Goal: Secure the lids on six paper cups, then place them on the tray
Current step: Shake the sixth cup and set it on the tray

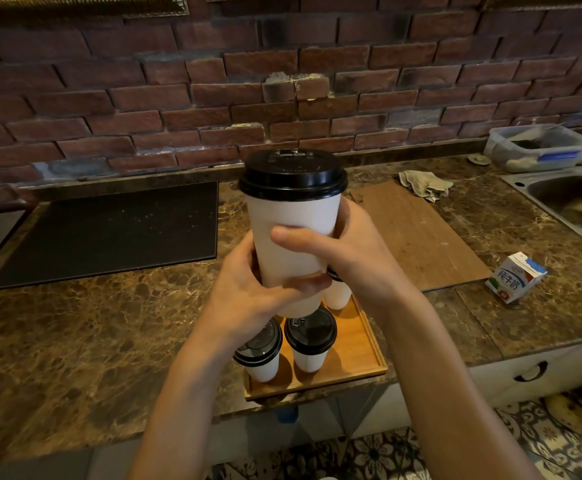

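Both hands hold a white paper cup up in the air above the counter, close to the camera. A black lid sits on its top. My left hand grips the cup's lower part from the left and my right hand wraps it from the right, thumb across the front. Below stands a wooden tray at the counter's front edge. On it I see a lidded cup, a second lidded cup beside it, and part of a third cup behind my hands.
A black mat lies to the left on the marble counter. A wooden board and a rag lie to the right. A milk carton, a steel sink and a plastic box are far right.
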`<action>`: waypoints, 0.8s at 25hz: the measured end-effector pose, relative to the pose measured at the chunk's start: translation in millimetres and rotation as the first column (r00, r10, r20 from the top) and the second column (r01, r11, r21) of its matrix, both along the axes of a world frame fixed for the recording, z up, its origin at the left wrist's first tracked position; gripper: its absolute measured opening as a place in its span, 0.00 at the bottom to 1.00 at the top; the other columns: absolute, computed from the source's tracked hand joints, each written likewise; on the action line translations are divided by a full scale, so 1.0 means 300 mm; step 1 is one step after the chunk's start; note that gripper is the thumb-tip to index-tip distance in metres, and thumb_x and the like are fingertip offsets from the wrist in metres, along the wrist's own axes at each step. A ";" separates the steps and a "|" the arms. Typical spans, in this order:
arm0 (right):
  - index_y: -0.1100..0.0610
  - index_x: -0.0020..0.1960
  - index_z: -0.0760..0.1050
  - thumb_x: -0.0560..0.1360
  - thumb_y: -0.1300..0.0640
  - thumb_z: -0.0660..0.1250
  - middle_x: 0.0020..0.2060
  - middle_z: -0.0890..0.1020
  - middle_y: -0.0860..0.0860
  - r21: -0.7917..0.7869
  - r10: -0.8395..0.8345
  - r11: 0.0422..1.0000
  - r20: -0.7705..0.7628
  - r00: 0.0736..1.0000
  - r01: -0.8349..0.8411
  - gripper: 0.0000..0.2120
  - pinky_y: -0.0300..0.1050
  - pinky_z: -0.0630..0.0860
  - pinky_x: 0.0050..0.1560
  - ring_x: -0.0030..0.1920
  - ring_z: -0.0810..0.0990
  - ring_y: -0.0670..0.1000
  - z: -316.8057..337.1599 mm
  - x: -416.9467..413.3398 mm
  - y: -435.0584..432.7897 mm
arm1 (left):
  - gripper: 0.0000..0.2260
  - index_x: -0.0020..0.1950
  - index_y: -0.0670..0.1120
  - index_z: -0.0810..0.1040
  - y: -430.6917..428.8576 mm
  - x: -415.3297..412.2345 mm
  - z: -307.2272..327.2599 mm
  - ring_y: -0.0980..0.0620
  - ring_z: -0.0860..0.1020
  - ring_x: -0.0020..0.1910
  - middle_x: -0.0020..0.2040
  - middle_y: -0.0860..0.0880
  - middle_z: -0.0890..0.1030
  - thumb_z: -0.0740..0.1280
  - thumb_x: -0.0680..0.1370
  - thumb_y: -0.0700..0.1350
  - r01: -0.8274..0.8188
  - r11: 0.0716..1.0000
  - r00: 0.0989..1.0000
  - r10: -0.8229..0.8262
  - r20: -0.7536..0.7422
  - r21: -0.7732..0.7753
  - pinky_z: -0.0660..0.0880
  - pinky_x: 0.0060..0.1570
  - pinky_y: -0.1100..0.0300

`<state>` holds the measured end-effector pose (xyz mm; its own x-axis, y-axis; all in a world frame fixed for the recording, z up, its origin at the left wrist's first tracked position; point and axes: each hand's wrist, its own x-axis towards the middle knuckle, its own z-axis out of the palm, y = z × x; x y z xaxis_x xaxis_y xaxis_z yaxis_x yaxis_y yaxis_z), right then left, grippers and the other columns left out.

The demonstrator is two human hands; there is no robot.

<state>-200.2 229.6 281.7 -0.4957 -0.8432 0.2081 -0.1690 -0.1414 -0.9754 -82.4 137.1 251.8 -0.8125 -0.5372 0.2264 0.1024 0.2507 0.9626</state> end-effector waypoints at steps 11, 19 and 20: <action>0.50 0.68 0.69 0.66 0.48 0.78 0.56 0.79 0.45 0.077 -0.110 0.990 -0.138 0.984 0.121 0.34 0.39 0.79 0.51 0.56 0.79 0.43 0.005 0.024 -0.023 | 0.31 0.60 0.53 0.73 0.010 -0.009 0.000 0.62 0.80 0.51 0.52 0.60 0.82 0.77 0.59 0.52 -0.077 0.997 0.997 0.078 -0.024 0.028 0.76 0.43 0.71; 0.45 0.66 0.65 0.56 0.32 0.72 0.51 0.76 0.37 0.063 -0.327 0.934 -0.252 0.911 0.353 0.43 0.54 0.77 0.60 0.58 0.77 0.45 -0.029 0.090 -0.040 | 0.27 0.62 0.41 0.72 0.007 -0.027 -0.029 0.68 0.79 0.48 0.50 0.55 0.80 0.75 0.65 0.34 -0.161 0.987 0.987 0.160 -0.023 -0.023 0.73 0.40 0.77; 0.45 0.66 0.64 0.55 0.31 0.71 0.49 0.74 0.35 0.060 -0.337 0.929 -0.268 0.903 0.364 0.43 0.54 0.76 0.61 0.58 0.76 0.44 -0.029 0.094 -0.040 | 0.26 0.62 0.40 0.72 0.007 -0.026 -0.030 0.69 0.79 0.46 0.49 0.55 0.80 0.74 0.65 0.33 -0.165 0.986 0.986 0.165 -0.017 -0.028 0.73 0.39 0.77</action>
